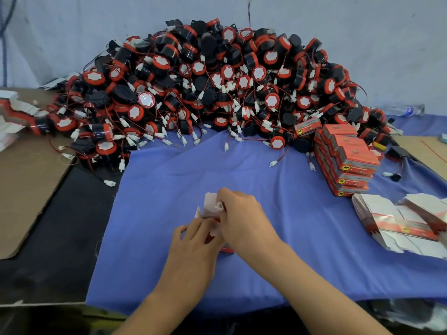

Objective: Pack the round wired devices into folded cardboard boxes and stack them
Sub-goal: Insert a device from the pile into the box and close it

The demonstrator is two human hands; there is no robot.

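Observation:
A small red and white cardboard box (pixel 208 209) stands on the blue cloth (pixel 169 189) with its top flaps open. My left hand (pixel 193 243) grips its near side. My right hand (pixel 242 218) pinches a white wire connector (pixel 219 206) at the box's open top; the device itself is hidden by my hands and the box. A big heap of round black and red wired devices (pixel 212 88) fills the back of the table. Packed red boxes (pixel 346 160) are stacked at the right.
Flat unfolded box blanks (pixel 399 221) lie at the right edge, more blanks (pixel 9 112) at the far left. Brown cardboard sheets (pixel 26 177) lie left and far right. A plastic bottle (pixel 404 110) lies behind the heap on the right. Loose connectors trail onto the cloth.

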